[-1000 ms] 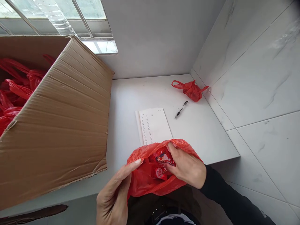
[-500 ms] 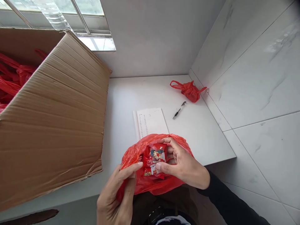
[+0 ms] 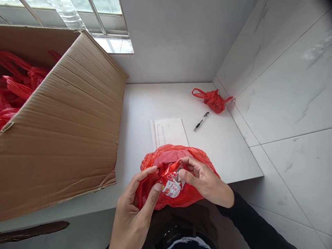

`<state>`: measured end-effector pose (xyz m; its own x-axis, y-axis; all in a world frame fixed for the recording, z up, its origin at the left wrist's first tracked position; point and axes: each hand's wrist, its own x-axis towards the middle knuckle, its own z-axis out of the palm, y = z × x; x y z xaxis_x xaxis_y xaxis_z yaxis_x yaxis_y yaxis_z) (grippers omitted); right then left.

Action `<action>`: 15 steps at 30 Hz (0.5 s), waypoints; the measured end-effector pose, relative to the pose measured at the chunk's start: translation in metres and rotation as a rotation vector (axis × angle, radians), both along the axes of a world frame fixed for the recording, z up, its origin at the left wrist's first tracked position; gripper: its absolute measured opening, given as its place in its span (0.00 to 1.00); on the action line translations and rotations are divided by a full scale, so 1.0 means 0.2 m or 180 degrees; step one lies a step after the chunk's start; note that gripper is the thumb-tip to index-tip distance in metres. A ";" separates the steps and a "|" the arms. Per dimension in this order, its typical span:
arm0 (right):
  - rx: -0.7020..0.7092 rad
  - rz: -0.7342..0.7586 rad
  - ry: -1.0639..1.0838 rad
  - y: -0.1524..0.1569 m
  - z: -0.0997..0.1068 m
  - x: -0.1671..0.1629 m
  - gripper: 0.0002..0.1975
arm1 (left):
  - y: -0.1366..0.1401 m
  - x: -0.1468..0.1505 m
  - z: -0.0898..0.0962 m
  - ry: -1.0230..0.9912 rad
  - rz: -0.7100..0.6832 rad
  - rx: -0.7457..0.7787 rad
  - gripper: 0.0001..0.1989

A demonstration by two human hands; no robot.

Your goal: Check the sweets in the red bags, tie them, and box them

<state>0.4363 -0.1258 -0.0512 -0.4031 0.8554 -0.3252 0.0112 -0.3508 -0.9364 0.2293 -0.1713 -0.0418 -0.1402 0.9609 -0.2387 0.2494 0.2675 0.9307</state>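
Observation:
A thin red plastic bag hangs open at the front edge of the white table. My left hand holds its left side, with the thumb and index finger reaching over the opening towards the contents. Between the thumb and fingers of my right hand is the upper right corner of a small red snack packet. White lettering and a cartoon figure, partly covered by my thumb, are printed on this packet. It lies tilted in the bag's mouth, with more dark red wrapping behind it.
An open cardboard box with red plastic bags inside stands on the left. Behind my hands lie a notebook with handwritten columns, a black pen and a knotted red bag. A tiled wall bounds the right.
The packet has tilted, and my right hand has shifted its hold to the upper corner. My left thumb has come over the bag's opening. The whole view has moved slightly.

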 end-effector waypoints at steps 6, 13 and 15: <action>-0.0133 -0.0324 0.0332 -0.02 -0.02 0.01 0.12 | 0.01 -0.05 0.02 -0.0147 0.0304 -0.0133 0.17; -0.0593 -0.0604 0.0474 -0.03 -0.04 0.02 0.15 | 0.01 -0.05 0.01 -0.0310 0.0271 -0.0146 0.18; -0.0490 -0.0523 0.0493 -0.03 -0.04 0.01 0.13 | 0.01 -0.03 0.01 -0.0309 0.0181 -0.0104 0.17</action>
<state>0.4389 -0.1317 -0.0592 -0.3181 0.8587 -0.4018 -0.1968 -0.4744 -0.8581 0.2242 -0.1692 -0.0403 -0.1689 0.9435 -0.2849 0.1419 0.3094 0.9403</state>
